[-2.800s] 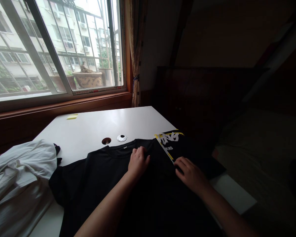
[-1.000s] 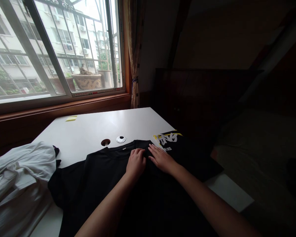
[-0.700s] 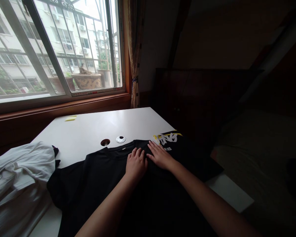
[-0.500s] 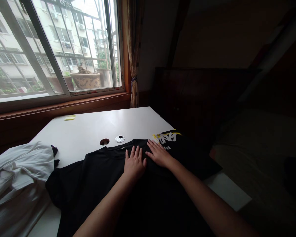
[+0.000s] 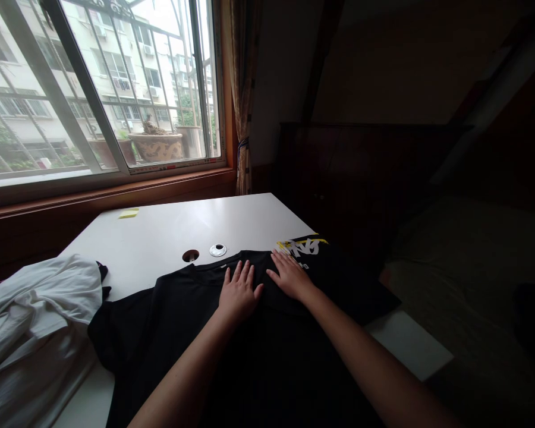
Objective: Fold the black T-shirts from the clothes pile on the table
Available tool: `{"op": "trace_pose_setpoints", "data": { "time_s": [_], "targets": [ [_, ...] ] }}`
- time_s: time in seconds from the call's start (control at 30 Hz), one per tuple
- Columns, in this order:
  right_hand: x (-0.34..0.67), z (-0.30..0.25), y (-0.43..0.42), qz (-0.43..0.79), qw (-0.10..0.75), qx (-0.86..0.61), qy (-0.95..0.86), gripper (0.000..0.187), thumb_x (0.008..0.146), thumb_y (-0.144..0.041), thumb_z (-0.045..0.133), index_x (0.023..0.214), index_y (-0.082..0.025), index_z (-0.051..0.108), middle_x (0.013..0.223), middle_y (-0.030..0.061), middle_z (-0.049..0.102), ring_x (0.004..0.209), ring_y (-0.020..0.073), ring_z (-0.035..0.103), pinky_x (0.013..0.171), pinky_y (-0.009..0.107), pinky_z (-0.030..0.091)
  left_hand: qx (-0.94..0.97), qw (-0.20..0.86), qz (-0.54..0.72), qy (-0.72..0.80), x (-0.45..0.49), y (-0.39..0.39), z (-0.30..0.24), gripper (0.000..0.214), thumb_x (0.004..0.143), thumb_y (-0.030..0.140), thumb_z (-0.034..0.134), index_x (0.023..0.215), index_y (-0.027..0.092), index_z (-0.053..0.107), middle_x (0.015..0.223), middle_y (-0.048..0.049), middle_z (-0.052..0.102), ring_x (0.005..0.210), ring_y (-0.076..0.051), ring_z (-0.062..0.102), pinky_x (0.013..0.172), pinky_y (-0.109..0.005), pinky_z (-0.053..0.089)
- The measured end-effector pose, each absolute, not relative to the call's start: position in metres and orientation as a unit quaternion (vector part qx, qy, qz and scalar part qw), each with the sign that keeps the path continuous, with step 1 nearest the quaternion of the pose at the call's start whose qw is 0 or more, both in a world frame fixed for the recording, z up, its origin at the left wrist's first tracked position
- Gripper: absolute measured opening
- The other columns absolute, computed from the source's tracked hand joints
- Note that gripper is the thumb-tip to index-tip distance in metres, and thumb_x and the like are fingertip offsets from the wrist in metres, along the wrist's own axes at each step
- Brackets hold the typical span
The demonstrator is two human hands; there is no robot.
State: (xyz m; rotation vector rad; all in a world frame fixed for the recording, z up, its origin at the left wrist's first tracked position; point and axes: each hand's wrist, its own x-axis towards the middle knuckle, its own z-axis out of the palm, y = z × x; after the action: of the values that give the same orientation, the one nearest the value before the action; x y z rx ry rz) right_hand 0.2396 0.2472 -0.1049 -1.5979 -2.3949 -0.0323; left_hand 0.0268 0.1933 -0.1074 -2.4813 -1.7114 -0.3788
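A black T-shirt lies spread over the white table, its neckline toward the window and a white and yellow print on its right shoulder. My left hand rests flat on the cloth just below the collar, fingers stretched out. Close beside it, my right hand also lies flat, with its fingertips at the edge of the print. Neither hand grips the fabric. The lower part of the shirt runs out of view beneath my forearms.
Crumpled white clothing is heaped at the table's left. Behind the collar are a round hole and a silver grommet. Yellow tape sticks to the far left corner. A barred window and a tied curtain stand behind.
My left hand has slid slightly left on the shirt, and my right hand slightly right, so the gap between them is a little wider. Both stay flat.
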Motion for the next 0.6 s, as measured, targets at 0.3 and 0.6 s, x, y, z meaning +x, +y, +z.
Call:
{"op": "trace_pose_setpoints", "data": {
  "time_s": [0.3,0.6],
  "targets": [
    [0.24,-0.099,0.242,0.021,0.115,-0.481,-0.869,0.059,0.104,-0.05,0.033,0.154,-0.021,0.041,0.162,0.0055,0.035,0.151,0.0233,0.029,0.124,0.046,0.024,-0.814,0.048,-0.118,-0.567,0.025,0.193,-0.108,0.068,0.104,0.06,0.024,0.156,0.017,0.035,0.164,-0.0061,0.025,0.153,-0.027,0.016,0.123,-0.055,0.015],
    [0.238,-0.095,0.24,0.046,0.066,-0.523,-0.848,0.074,0.102,-0.062,0.024,0.16,-0.016,0.025,0.167,0.0064,0.015,0.155,0.0248,0.014,0.126,0.046,0.014,-0.815,0.039,-0.114,-0.567,0.025,0.195,-0.109,0.069,0.104,0.059,0.026,0.156,0.016,0.034,0.164,-0.0069,0.024,0.153,-0.028,0.015,0.124,-0.055,0.014]
  ]
}}
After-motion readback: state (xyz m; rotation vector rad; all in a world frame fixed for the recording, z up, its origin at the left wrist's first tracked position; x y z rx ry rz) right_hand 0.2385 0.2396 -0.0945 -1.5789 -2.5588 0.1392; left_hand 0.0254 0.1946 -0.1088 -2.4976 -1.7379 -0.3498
